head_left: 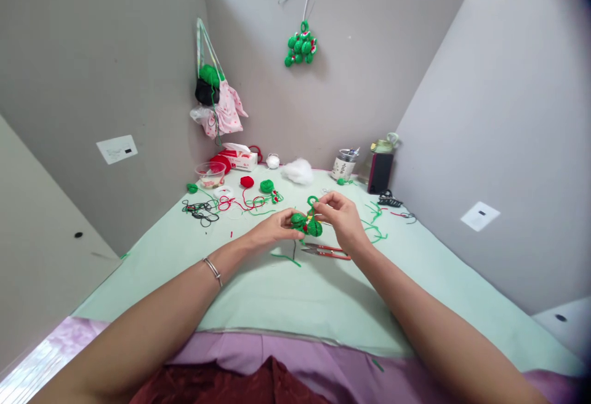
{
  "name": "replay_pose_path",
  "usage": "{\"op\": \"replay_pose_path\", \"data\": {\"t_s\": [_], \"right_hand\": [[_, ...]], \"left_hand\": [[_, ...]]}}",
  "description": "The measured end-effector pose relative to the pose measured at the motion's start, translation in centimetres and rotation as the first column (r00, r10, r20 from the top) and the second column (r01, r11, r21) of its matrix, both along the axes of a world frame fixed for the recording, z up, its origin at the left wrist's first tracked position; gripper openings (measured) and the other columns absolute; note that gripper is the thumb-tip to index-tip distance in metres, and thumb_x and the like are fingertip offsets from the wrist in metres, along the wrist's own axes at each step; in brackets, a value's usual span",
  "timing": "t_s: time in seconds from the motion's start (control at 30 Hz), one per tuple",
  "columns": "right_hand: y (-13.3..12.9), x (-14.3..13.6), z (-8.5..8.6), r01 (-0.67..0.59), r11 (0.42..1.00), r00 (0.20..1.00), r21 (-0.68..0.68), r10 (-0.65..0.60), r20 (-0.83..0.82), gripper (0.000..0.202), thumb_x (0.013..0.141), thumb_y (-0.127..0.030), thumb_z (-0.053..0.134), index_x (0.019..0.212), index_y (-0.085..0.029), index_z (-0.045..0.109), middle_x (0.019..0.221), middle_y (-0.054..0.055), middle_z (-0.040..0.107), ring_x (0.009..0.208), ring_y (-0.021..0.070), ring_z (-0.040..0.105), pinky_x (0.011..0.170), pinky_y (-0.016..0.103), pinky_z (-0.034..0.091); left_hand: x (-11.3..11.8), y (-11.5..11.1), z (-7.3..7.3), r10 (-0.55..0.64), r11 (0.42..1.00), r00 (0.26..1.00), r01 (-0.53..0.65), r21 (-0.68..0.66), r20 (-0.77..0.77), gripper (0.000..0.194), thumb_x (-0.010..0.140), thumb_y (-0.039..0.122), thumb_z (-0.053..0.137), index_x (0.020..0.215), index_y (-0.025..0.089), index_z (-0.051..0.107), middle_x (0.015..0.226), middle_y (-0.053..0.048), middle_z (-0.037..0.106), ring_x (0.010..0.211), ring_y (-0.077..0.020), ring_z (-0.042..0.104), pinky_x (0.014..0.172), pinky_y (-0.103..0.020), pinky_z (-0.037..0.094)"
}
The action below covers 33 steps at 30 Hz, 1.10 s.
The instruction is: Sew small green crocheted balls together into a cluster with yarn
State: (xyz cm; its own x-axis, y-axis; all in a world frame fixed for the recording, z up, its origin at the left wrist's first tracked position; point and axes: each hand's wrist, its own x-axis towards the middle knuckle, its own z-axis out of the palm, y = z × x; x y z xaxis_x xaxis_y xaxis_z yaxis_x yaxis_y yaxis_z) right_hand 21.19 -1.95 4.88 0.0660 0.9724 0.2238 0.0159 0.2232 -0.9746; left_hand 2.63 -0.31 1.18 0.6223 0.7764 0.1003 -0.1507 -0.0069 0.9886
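Between my two hands is a green crocheted piece [314, 228] with rounded parts, a bit of red and a loop at its top. My left hand [282, 225] closes its fingers on the piece's left side. The fingers of my right hand [336, 210] pinch it near the loop at the upper right. Red-handled thread snips [327, 251] lie on the pale green cloth [277, 305] just below my hands. A short green strand [286, 259] and a dark strand rest beside the snips.
Behind my hands sit a red yarn ball [247, 181], a green yarn ball [266, 186], white stuffing [298, 171], a tissue box [241, 159], a can [344, 164] and a dark phone [381, 173]. Black cord [201, 212] lies left. Grey partitions [323, 102] surround the table.
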Motion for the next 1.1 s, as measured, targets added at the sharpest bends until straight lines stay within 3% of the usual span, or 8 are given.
{"op": "replay_pose_path", "data": {"t_s": [0.23, 0.53, 0.83, 0.97, 1.1], "right_hand": [[0.9, 0.7, 0.1, 0.051, 0.997, 0.976, -0.053, -0.061, -0.207, 0.032, 0.056, -0.031, 0.086, 0.065, -0.017, 0.059, 0.064, -0.001, 0.062, 0.068, 0.014, 0.065, 0.068, 0.026, 0.054], [0.6, 0.6, -0.1, -0.121, 0.985, 0.975, -0.121, 0.096, -0.198, 0.033, 0.056, -0.03, 0.087, 0.065, -0.017, 0.058, 0.064, -0.001, 0.063, 0.066, 0.0142, 0.065, 0.066, 0.026, 0.051], [1.2, 0.9, -0.8, -0.116, 0.98, 0.964, -0.163, 0.071, -0.258, 0.031, 0.055, -0.025, 0.084, 0.065, -0.017, 0.057, 0.06, -0.003, 0.059, 0.052, 0.0077, 0.053, 0.051, 0.021, 0.039], [1.1, 0.8, -0.6, -0.111, 0.981, 0.96, -0.157, 0.066, -0.271, 0.032, 0.054, -0.026, 0.084, 0.062, -0.017, 0.055, 0.053, -0.006, 0.052, 0.05, 0.0082, 0.051, 0.054, 0.023, 0.043], [1.1, 0.7, -0.6, -0.108, 0.983, 0.961, -0.151, 0.065, -0.267, 0.032, 0.053, -0.026, 0.085, 0.061, -0.018, 0.055, 0.055, -0.003, 0.055, 0.057, 0.0124, 0.058, 0.056, 0.024, 0.045]], "left_hand": [[-0.2, 0.5, -0.3, -0.114, 0.993, 0.992, 0.112, 0.04, 0.051, 0.051, 0.074, 0.03, 0.08, 0.121, 0.019, 0.063, 0.129, -0.012, 0.063, 0.116, -0.0243, 0.06, 0.097, -0.038, 0.047], [-1.2, 0.1, 0.2, -0.294, 0.955, 0.956, 0.292, -0.053, -0.015, 0.047, 0.075, 0.026, 0.08, 0.119, 0.021, 0.066, 0.119, -0.009, 0.065, 0.097, -0.0165, 0.064, 0.095, -0.034, 0.049], [-1.1, 0.4, -0.2, -0.25, 0.968, 0.968, 0.248, -0.049, -0.028, 0.047, 0.074, 0.026, 0.08, 0.118, 0.02, 0.068, 0.11, -0.008, 0.067, 0.093, -0.0168, 0.065, 0.094, -0.036, 0.05], [-1.1, 0.3, 0.0, -0.209, 0.977, 0.976, 0.206, -0.062, -0.055, 0.042, 0.075, 0.03, 0.079, 0.114, 0.017, 0.07, 0.104, -0.008, 0.069, 0.092, -0.0168, 0.065, 0.098, -0.038, 0.049], [-1.1, 0.0, 0.3, -0.187, 0.978, 0.982, 0.184, -0.099, -0.024, 0.044, 0.075, 0.031, 0.08, 0.115, 0.017, 0.068, 0.098, -0.007, 0.069, 0.092, -0.0179, 0.068, 0.097, -0.039, 0.05]]}}
